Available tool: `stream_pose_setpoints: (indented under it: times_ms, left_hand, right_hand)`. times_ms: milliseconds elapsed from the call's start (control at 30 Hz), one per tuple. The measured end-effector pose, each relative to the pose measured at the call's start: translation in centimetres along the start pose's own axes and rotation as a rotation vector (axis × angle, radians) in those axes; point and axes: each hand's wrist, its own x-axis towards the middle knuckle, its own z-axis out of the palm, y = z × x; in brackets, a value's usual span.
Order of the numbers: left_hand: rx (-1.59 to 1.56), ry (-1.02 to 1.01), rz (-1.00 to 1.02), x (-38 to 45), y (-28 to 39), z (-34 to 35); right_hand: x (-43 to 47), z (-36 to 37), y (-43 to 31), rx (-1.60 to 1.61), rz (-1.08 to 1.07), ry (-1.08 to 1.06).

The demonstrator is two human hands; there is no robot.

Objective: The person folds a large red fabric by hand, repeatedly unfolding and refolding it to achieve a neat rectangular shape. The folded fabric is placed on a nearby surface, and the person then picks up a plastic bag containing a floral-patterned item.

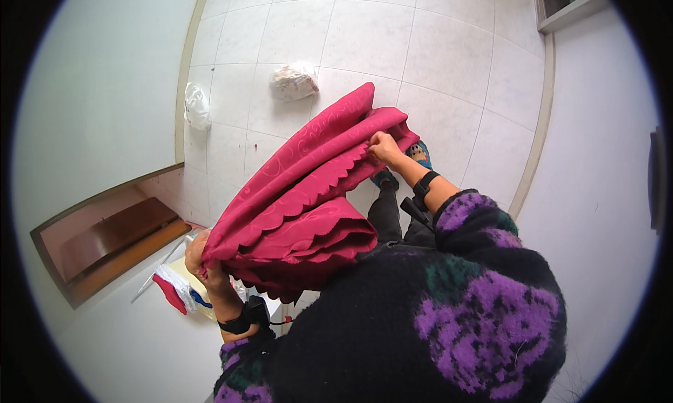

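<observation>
A large crimson cloth (315, 155) with a scalloped edge and a swirl pattern hangs in long folds between my two hands, above the floor. My left hand (202, 258) grips its gathered corner at the lower left. Near the cloth's other end, my right hand (384, 146) pinches the scalloped edge with bent fingers. The lower part of the cloth bunches against my front, so its full shape is hidden. Each forearm wears a black strap with a device.
Two plastic bags, one white (197, 106) and one clear and filled (294, 82), lie on the tiled floor (447, 50). Folded fabrics (176, 290) rest beside my left hand. A brown wooden piece (115, 240) is at the left. Walls flank both sides.
</observation>
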Motion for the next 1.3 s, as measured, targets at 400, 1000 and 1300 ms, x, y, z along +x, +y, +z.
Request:
stream_pose_setpoints:
  times_ms: [400, 1000, 1300]
  left_hand:
    - [0.008, -0.006, -0.067, 0.1, 0.1, -0.1]
    - [-0.052, 0.068, 0.042, 1.4, 0.2, 1.1]
    - [-0.046, 0.043, 0.020, 0.9, 0.0, 0.6]
  right_hand:
    - [-2.7, 3.5, -1.8, -0.360, -0.878, -0.742]
    - [-5.6, 4.0, -0.3, -0.201, -0.640, -0.027]
    - [-6.7, 1.9, -1.4, 0.008, -0.418, 0.264]
